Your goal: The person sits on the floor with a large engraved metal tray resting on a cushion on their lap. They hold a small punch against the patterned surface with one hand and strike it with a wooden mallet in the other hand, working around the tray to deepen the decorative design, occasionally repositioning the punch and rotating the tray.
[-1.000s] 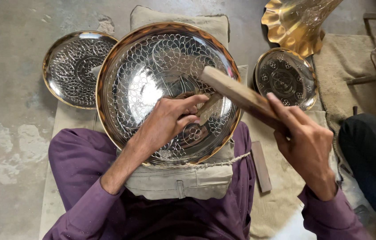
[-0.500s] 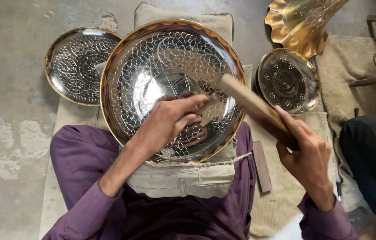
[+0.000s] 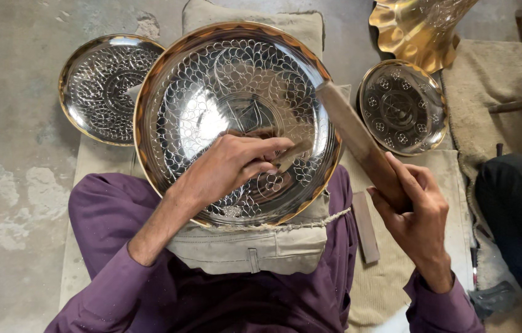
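A large round metal tray (image 3: 212,92) with an engraved leaf pattern and a brass rim rests on a cloth pad on my lap. My left hand (image 3: 230,169) lies inside the tray, pinching a small metal chisel (image 3: 290,155) whose tip touches the tray's surface. My right hand (image 3: 418,213) is to the right of the tray, gripping a flat wooden mallet stick (image 3: 353,132) that slants up over the tray's right rim. The stick's end is raised above the chisel, not touching it.
A smaller engraved tray (image 3: 97,86) lies on the floor at the left. Another small engraved plate (image 3: 403,108) sits at the right, below a fluted brass piece (image 3: 418,31). A flat bar (image 3: 366,228) lies on the cloth by my right side. Another person's dark-clothed leg (image 3: 520,216) is at the far right.
My right hand has swung the wooden stick up and to the right, away from the chisel. My left hand keeps the chisel on the tray.
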`<state>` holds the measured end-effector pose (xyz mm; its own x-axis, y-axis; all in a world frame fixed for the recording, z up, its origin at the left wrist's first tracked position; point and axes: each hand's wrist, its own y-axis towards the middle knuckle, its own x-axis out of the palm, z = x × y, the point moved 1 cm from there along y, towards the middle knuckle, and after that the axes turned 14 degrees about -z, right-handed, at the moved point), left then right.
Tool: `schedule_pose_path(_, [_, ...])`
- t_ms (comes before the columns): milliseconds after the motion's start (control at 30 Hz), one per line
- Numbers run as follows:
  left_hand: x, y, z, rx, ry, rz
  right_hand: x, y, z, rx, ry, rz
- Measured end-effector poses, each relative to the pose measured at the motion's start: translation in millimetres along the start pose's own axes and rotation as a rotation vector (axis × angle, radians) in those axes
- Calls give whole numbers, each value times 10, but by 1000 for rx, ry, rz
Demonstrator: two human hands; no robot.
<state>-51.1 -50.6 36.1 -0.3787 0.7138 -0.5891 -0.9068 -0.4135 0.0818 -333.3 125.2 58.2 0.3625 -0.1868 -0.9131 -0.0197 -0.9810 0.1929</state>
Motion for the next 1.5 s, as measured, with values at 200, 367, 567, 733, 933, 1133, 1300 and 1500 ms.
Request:
schedule_pose_path(200, [19, 19, 26, -90, -15, -51, -29, 27, 105, -51, -17, -60])
schedule_pose_path(367, [69, -34, 24, -18, 48, 76, -49, 127, 106, -71, -75, -45])
schedule_pose_path(567, [204, -94, -2, -90, 4, 208, -182, 352, -103, -104, -84, -87])
schedule_pose_path(733, [323, -132, -81, -158, -15, 277, -358, 613, -329, -88, -326, -152])
schedule_pose_path(933, [473, -158, -181, -187, -26, 390, -493, 761, -539, -132, -418, -231])
schedule_pose_path(1133, [562, -228, -207, -192, -106, 483, -460, 831, -528, -220, -454, -251])
schedule_pose_path(1300, [501, -210, -233, -154, -76, 465, -523, 711, -534, -123, -349, -268])
schedule_pose_path(1500, [304, -85, -221, -50, -53, 220, -423, 522, -463, -11, -184, -214])
